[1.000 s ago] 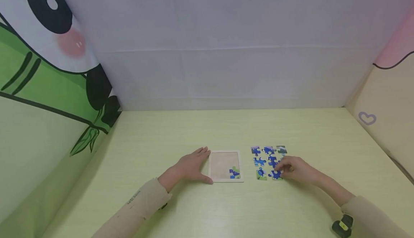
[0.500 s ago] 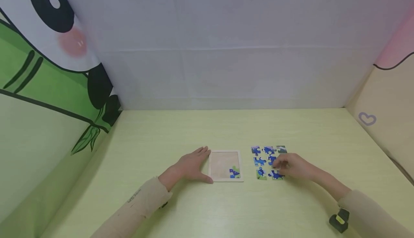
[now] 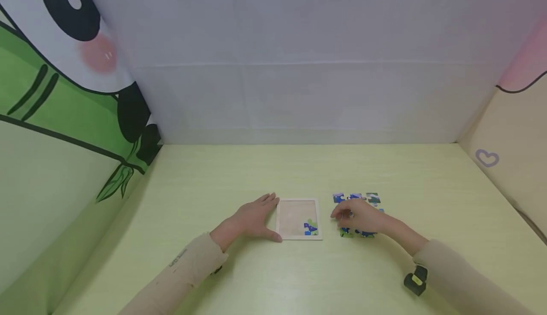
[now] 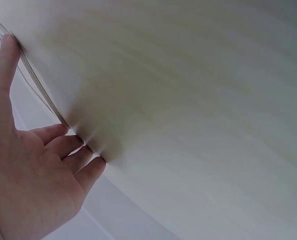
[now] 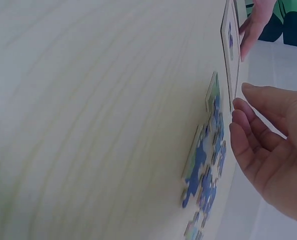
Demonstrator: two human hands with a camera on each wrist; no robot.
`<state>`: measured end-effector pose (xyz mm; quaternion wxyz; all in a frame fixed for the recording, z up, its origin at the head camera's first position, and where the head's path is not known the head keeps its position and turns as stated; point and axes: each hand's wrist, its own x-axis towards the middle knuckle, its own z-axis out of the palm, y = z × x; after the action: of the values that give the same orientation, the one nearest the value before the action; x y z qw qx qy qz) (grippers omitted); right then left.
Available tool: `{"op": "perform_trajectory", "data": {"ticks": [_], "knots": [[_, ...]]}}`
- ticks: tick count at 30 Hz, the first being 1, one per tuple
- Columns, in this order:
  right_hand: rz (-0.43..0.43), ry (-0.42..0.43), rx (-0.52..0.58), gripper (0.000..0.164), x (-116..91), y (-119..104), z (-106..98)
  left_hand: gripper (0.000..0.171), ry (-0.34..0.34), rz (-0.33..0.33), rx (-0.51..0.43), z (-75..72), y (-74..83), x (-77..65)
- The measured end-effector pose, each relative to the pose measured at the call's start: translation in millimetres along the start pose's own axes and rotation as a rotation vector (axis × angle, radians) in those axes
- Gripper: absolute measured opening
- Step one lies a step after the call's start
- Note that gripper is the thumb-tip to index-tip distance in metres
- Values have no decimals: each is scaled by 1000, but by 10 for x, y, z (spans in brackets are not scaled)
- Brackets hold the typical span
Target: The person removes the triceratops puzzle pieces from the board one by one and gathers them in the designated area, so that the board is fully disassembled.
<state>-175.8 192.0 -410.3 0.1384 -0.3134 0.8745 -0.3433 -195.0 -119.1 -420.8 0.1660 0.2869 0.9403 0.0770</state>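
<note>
The left hand lies against the left side of a square puzzle tray, fingertips at its upper left corner and thumb at the lower left. One blue-and-green puzzle piece sits in the tray's lower right corner. To the right of the tray, the right hand hovers over several loose jigsaw pieces laid in rows and hides some of them. In the right wrist view its fingers are loosely bent, a gap separates thumb and index finger, and no piece shows between them.
Everything rests on a pale wood-look table. A whitish wall stands behind it, with a cartoon-printed panel on the left and a beige panel on the right. A dark device is at the right wrist.
The right hand has moved left across the loose pieces, from their right side to over their middle and left. The left hand and the tray stay in place.
</note>
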Motion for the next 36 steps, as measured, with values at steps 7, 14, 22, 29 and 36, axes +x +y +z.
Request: {"op": "perform_trajectory", "data": {"ticks": [7, 14, 22, 29, 36], "knots": [[11, -10, 65, 19, 217, -115, 171, 105, 0, -2, -22, -40, 31, -20], [48, -28, 85, 26, 330, -155, 290, 105, -9, -13, -16, -67, 58, -26], [68, -48, 40, 29, 402, -176, 326, 105, -17, -16, -24, -71, 64, -24], [138, -63, 70, 27, 449, -208, 319, 105, -18, -17, -18, -71, 65, -18], [89, -51, 134, 31, 435, -233, 346, 105, -15, -21, -21, -73, 69, -19]]}}
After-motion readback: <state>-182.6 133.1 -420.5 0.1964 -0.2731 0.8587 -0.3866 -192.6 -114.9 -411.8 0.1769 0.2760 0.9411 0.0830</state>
